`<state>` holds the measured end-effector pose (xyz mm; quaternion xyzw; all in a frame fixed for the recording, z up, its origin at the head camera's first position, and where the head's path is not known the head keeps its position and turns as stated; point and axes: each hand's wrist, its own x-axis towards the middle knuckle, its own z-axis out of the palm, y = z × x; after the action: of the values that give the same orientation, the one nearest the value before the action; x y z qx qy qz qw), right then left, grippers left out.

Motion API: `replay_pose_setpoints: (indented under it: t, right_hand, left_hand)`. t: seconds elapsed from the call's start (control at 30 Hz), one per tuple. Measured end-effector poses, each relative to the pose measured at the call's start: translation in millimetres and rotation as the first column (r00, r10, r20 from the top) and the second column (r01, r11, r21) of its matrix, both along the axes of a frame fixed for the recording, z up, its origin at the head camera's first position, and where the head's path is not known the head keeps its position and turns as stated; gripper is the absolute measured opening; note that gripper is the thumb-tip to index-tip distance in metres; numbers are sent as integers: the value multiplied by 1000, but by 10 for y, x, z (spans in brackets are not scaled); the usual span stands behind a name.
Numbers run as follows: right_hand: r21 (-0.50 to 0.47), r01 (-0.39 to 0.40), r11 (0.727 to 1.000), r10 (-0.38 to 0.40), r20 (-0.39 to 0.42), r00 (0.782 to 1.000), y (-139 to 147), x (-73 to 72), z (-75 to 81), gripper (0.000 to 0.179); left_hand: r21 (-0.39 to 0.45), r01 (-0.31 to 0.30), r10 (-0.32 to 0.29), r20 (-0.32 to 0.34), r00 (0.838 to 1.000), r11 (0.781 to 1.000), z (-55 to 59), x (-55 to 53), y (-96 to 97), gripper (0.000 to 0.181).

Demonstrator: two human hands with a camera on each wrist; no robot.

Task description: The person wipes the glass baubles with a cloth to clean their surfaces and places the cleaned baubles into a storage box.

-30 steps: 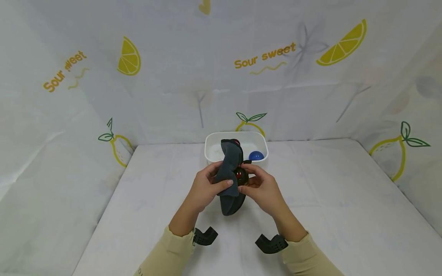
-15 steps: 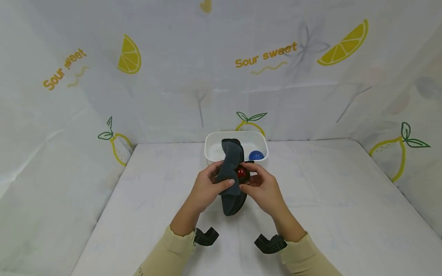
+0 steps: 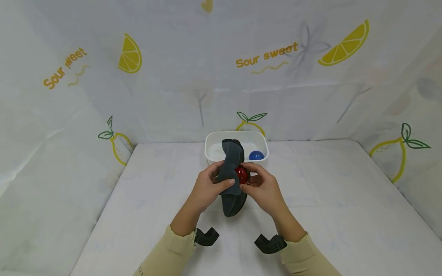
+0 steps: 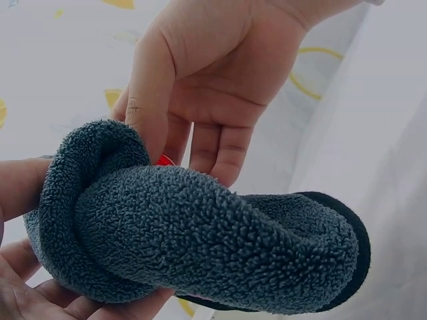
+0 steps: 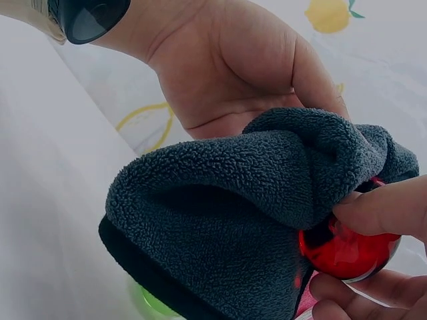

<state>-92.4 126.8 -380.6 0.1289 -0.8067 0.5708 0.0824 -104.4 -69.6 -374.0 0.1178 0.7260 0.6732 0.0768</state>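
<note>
My left hand (image 3: 206, 189) grips a dark grey-blue terry cloth (image 3: 230, 165) with a black edge, bunched and hanging over the table. Against the cloth's right side is a shiny red ball (image 3: 242, 174), pinched between the thumb and fingers of my right hand (image 3: 264, 189). In the right wrist view, the cloth (image 5: 220, 193) covers the left side of the red ball (image 5: 350, 247). Most of the ball is hidden behind the cloth in the left wrist view, where a small red patch (image 4: 164, 160) shows.
Just behind the hands stands a white tub (image 3: 214, 147) with a shiny blue ball (image 3: 256, 155) at its right end. A green patch (image 5: 157, 303) shows below the cloth in the right wrist view. Lemon-print fabric (image 3: 186, 96) hangs behind the white table (image 3: 345, 199).
The ball has turned in the right hand, from a mostly dark face to a plainly red one. The cloth has shifted slightly right. Both hands keep nearly the same place.
</note>
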Motion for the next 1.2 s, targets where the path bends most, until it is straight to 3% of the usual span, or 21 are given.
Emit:
replay_pose_setpoints:
  t: [1.2]
  right_hand:
    - [-29, -24, 999, 25, 21, 999, -5, 7, -7, 56]
  left_hand:
    - [-18, 21, -21, 0, 1000, 1000, -13, -10, -1, 59]
